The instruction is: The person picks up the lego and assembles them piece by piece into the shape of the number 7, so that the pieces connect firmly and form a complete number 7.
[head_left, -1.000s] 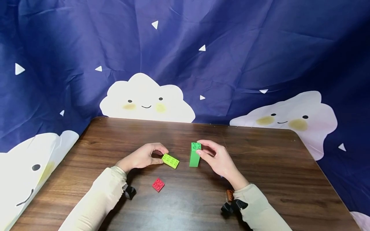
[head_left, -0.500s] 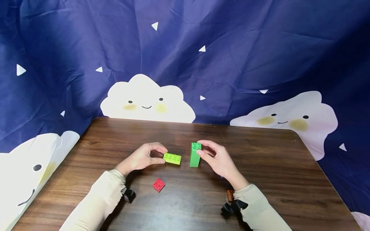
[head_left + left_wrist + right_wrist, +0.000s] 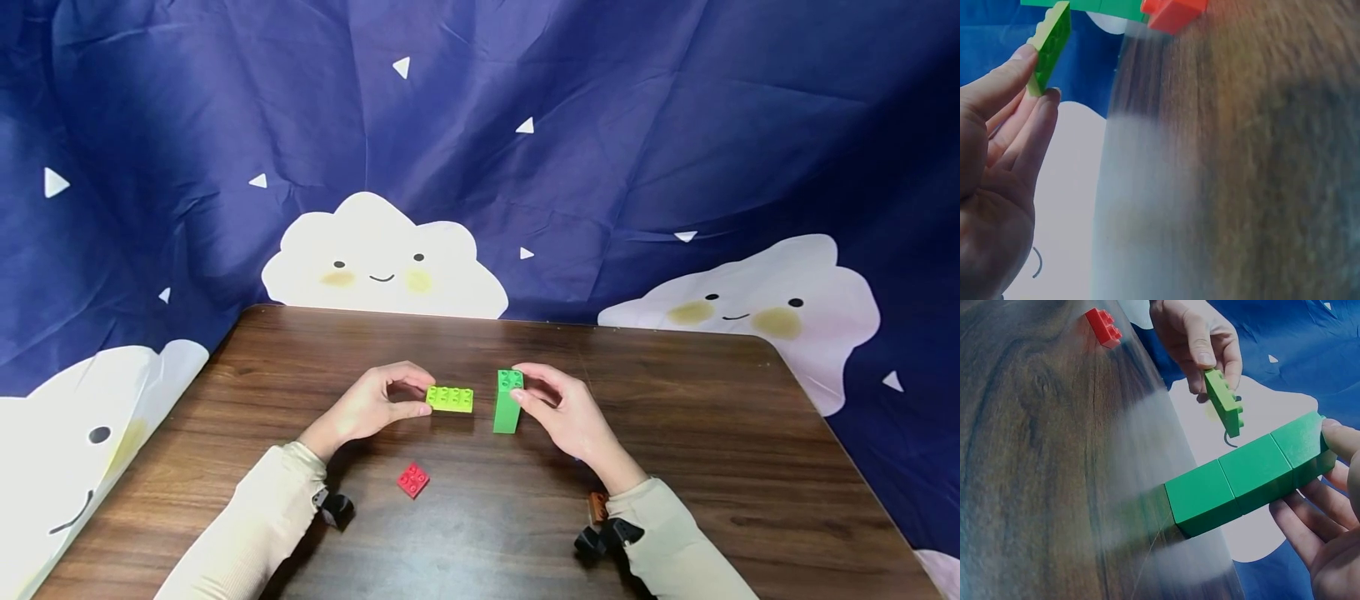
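Observation:
Between thumb and fingers, my left hand [image 3: 367, 404] pinches one end of a flat lime-green building brick [image 3: 450, 399], raised above the table with its two rows of studs showing. In the right wrist view this lime brick [image 3: 1224, 403] is apart from a green tower [image 3: 1232, 478] of three stacked bricks. Upright on the table stands that tower [image 3: 506, 408], and my right hand [image 3: 562, 412] holds it near its top. A small red brick [image 3: 412, 481] lies nearer me, studs up, touched by neither hand.
An orange-brown brick [image 3: 597, 507] lies by the right wrist, partly covered by the sleeve and wrist camera. A bit of blue shows beneath the right forearm. Behind the wooden table [image 3: 675, 417] hangs a blue cloth [image 3: 570, 167] with clouds.
My left hand has lifted the lime brick and turned it from slanted to level, a little closer to the tower's top. The right hand and tower have stayed put.

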A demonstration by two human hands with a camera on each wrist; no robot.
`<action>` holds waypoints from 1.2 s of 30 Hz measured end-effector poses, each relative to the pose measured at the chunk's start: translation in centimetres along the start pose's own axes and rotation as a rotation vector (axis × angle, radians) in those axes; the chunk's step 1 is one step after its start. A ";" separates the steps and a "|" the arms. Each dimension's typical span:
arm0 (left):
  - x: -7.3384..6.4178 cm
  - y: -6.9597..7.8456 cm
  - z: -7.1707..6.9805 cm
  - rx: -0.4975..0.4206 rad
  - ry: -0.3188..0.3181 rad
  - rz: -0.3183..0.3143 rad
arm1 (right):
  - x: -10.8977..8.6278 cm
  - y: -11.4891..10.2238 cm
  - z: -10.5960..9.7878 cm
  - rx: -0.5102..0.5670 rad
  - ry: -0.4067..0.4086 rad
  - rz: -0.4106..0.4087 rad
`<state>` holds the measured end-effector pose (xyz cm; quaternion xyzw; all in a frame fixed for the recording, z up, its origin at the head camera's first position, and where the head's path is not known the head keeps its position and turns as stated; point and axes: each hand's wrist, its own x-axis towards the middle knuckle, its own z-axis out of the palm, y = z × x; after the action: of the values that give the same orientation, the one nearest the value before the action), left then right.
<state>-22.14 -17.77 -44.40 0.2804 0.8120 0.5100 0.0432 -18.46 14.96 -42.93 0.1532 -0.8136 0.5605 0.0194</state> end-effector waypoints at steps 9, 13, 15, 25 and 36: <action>0.1 0.8 0.2 -0.013 0.054 -0.011 | 0.0 0.1 0.0 -0.014 -0.005 0.013; 0.2 1.1 0.2 -0.045 0.079 0.000 | 0.0 0.1 -0.1 -0.014 -0.003 0.011; 0.2 1.3 0.3 -0.058 0.089 0.003 | 0.0 0.1 -0.1 -0.014 -0.003 0.013; 0.5 2.0 0.7 -0.096 0.139 0.037 | 0.0 0.0 0.0 -0.016 -0.003 0.018; 0.8 2.4 0.8 -0.119 0.168 0.084 | -0.2 0.0 -0.1 -0.023 0.000 0.013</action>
<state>-21.52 -15.97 -42.57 0.2674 0.7685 0.5806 -0.0299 -18.29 15.07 -42.94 0.1476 -0.8211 0.5511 0.0173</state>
